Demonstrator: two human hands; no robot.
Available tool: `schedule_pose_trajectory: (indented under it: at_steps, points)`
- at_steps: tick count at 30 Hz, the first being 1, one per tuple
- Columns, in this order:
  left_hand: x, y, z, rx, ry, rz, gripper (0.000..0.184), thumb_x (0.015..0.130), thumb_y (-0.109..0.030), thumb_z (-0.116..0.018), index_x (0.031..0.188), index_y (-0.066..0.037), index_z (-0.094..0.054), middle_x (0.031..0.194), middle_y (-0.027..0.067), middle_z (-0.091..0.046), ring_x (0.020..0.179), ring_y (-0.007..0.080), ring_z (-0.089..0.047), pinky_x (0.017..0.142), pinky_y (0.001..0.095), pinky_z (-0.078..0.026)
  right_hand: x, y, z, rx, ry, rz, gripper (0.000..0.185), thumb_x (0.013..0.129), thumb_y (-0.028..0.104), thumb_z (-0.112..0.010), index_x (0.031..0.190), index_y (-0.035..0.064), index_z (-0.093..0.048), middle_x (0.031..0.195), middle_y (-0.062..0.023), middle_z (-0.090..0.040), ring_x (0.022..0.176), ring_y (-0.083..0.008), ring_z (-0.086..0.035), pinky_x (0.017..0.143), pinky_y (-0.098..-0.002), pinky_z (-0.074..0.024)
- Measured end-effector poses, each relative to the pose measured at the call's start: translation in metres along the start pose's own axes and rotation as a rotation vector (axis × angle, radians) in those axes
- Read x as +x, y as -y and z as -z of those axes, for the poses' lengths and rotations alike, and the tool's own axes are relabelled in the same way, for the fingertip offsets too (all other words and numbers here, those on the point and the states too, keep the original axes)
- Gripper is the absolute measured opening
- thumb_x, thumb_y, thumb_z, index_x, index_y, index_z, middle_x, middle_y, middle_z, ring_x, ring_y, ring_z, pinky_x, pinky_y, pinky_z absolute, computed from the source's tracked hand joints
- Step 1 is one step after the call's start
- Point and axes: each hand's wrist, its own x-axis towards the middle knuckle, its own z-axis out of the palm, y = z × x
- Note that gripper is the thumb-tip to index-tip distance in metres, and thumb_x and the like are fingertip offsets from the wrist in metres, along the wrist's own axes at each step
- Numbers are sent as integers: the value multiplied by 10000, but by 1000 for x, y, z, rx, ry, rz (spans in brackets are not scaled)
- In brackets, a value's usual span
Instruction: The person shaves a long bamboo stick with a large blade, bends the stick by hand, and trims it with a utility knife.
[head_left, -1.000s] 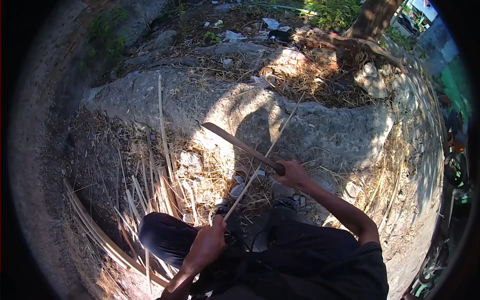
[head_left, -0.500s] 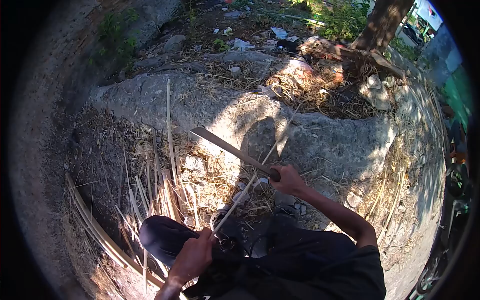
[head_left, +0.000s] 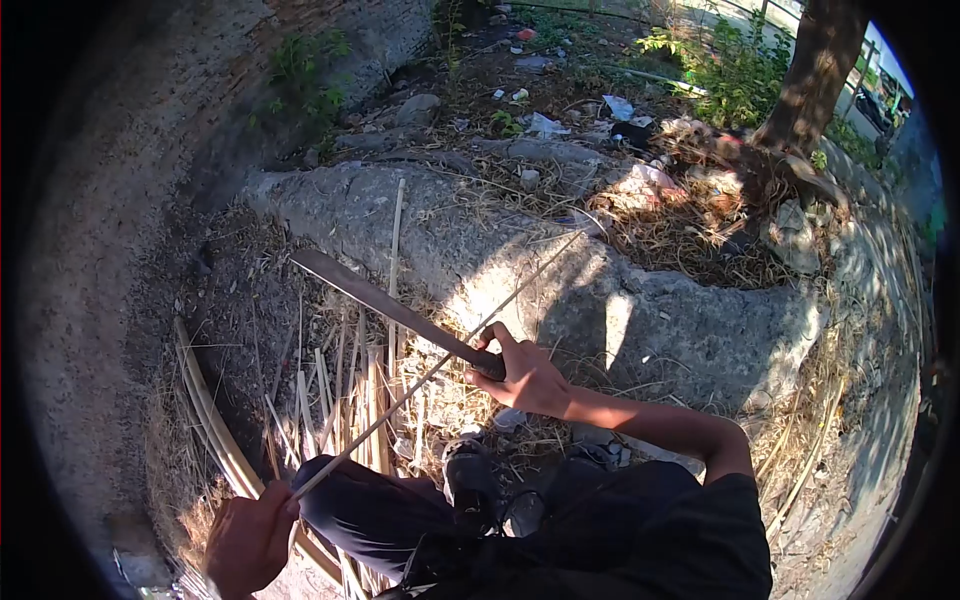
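My right hand (head_left: 528,377) is wrapped round the dark handle of a machete (head_left: 385,305), whose long blade points up and to the left. At lower left, my left hand (head_left: 250,538) grips the near end of a thin, pale strip, apparently bamboo (head_left: 405,395). This strip runs up and right, crossing the machete close to its handle. My right index finger is raised beside the strip; whether it touches is hard to tell. The strip's far end lies over the stone ledge.
Several pale strips (head_left: 375,410) stand and lean left of my feet, and longer curved ones (head_left: 215,425) lie farther left. A rough stone ledge (head_left: 690,325) spans the front. Beyond it are dry straw (head_left: 690,215), litter and a tree trunk (head_left: 815,80).
My left hand has moved left and down, pulling the strip with it. My right hand and the machete have shifted left, and the right index finger has lifted. The view has shifted too.
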Motion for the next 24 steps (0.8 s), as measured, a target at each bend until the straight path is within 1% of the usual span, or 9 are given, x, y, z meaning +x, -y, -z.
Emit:
schedule_pose_trajectory:
  at_steps: [2, 4, 8, 11, 12, 15, 17, 22, 24]
  points:
    - [9, 1, 5, 28, 72, 56, 176, 1017, -257, -564, 996, -108, -654, 755, 152, -663, 780, 400, -636, 772, 508, -471, -2, -4, -5, 68, -19, 32, 480, 919, 234, -770, 1205, 63, -424, 732, -144, -710, 660, -338, -715, 623, -430, -541]
    - [18, 1, 5, 34, -3, -126, 185, 1021, -247, -550, 978, -80, -617, 676, 211, -637, 683, 455, -644, 680, 558, -474, -1, -12, -10, 108, -25, 59, 525, 922, 215, -771, 1267, 76, -400, 803, -141, -738, 729, -328, -739, 657, -398, -563]
    - [29, -10, 27, 80, 12, -165, 194, 1005, -238, -567, 918, -82, -643, 607, 173, -607, 621, 430, -635, 672, 548, -485, 6, 11, 5, 124, -19, 4, 641, 923, 306, -773, 1433, 110, -437, 818, -116, -745, 746, -264, -746, 716, -389, -566]
    - [28, -19, 45, 144, -57, -199, 192, 994, -224, -569, 894, -80, -647, 611, 172, -604, 614, 414, -639, 637, 534, -489, 23, 34, 29, -51, 51, -10, 547, 915, 441, -754, 1328, 108, -618, 750, -65, -713, 641, -210, -689, 644, -363, -518]
    - [28, -20, 48, 195, -117, -237, 184, 990, -217, -570, 897, -78, -648, 620, 171, -608, 615, 410, -641, 627, 527, -491, 29, 36, 31, -56, 62, 0, 576, 915, 460, -747, 1344, 103, -602, 735, -64, -706, 619, -187, -669, 621, -362, -502]
    - [30, -28, 53, 192, -101, -227, 170, 959, -203, -601, 899, -82, -706, 613, 178, -606, 612, 409, -631, 614, 500, -486, 47, 47, 34, -14, -15, 111, 493, 916, 417, -759, 1268, 88, -656, 731, -46, -700, 597, -166, -646, 615, -360, -501]
    - [25, -28, 47, 167, -124, -193, 135, 938, -201, -628, 947, -105, -722, 632, 170, -619, 633, 405, -638, 651, 502, -484, 59, 52, 35, 71, 98, 89, 379, 921, 349, -769, 1175, 76, -704, 758, -41, -713, 647, -149, -654, 642, -350, -505]
    - [13, -36, 37, 196, -290, -195, 184, 903, -158, -667, 1078, -133, -718, 766, 135, -680, 793, 367, -667, 741, 485, -471, 81, 35, 24, 226, 215, 232, 394, 880, 444, -806, 992, 77, -719, 717, -53, -666, 707, -167, -650, 657, -352, -472]
    - [11, -37, 39, 218, -300, -169, 231, 893, -147, -678, 1122, -148, -712, 835, 124, -699, 869, 353, -669, 766, 480, -459, 85, 31, 10, 110, 297, 204, 328, 871, 331, -840, 1006, 59, -715, 783, -42, -700, 758, -125, -652, 694, -347, -489]
